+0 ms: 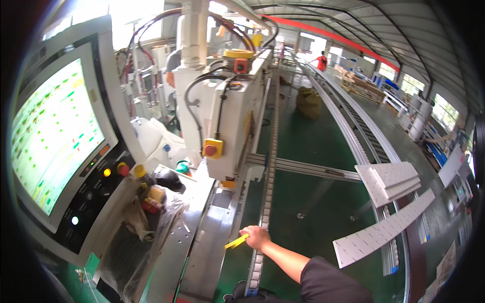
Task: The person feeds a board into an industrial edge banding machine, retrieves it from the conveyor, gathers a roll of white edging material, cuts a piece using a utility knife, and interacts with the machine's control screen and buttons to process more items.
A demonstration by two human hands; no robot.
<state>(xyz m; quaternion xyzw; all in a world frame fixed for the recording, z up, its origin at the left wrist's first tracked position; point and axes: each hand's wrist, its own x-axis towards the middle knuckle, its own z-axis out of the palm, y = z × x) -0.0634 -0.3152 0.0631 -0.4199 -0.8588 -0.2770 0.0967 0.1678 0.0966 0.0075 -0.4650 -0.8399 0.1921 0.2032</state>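
Observation:
My right hand reaches forward from the lower right, black sleeve at the elbow. It is closed on a small flat yellow piece that sticks out to the left. The hand rests over a long grey chain conveyor track that runs away from me beside a white machine housing. My left hand is not in view.
A control panel with a lit screen and buttons stands at left. A yellow box with a red stop button is on the machine. White perforated panels lie on a roller conveyor at right. A person in red stands far off.

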